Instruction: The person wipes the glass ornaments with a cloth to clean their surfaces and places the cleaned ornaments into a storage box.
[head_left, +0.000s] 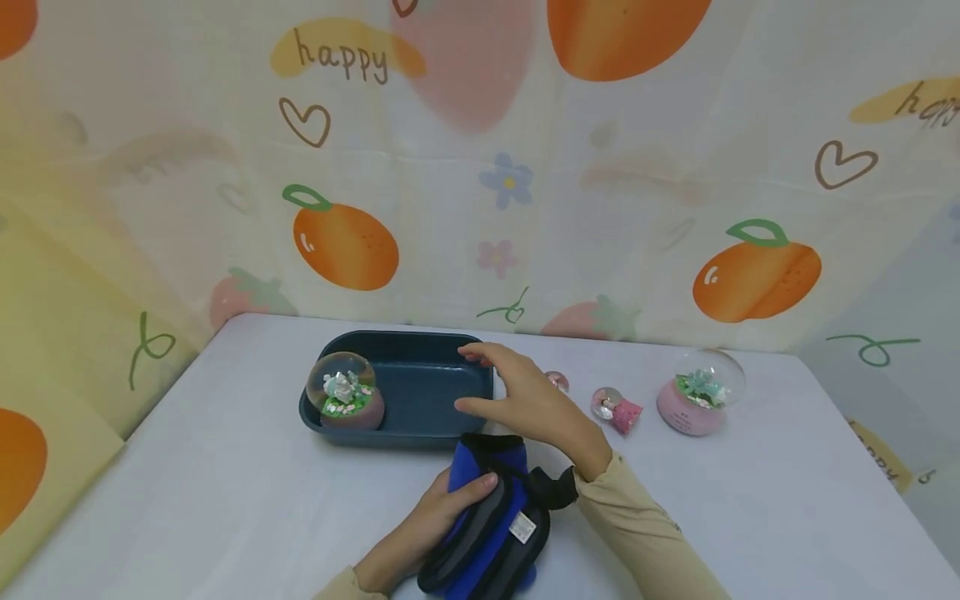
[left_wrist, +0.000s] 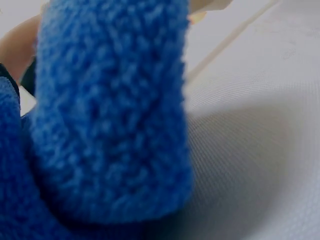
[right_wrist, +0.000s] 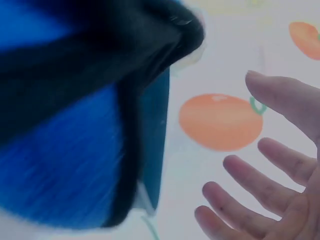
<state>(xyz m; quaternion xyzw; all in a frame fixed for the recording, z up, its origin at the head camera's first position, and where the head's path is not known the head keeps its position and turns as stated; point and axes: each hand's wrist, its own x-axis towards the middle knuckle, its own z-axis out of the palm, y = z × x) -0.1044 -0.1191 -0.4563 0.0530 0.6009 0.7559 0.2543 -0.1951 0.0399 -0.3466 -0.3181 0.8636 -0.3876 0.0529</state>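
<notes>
My left hand (head_left: 431, 518) grips a blue-and-black padded fabric piece (head_left: 491, 546), its thumb lying over the dark padded side. The piece has black trim round its upper opening, a white label (head_left: 522, 527) and a black strap end (head_left: 553, 488) beside my right wrist. Close up in the left wrist view, its blue fleece (left_wrist: 110, 110) fills much of the picture. Above it, my right hand (head_left: 534, 404) holds nothing, thumb and fingers spread apart at the right end of a dark blue tray (head_left: 431, 387). Its spread fingers (right_wrist: 260, 185) also show in the right wrist view.
One large snow globe (head_left: 348, 392) sits in the tray's left end. Right of the tray, a small pink snow globe (head_left: 621, 412) lies tipped over, and another small one (head_left: 557, 381) is partly hidden behind my right hand. A large pink-based snow globe (head_left: 693, 404) leans farther right.
</notes>
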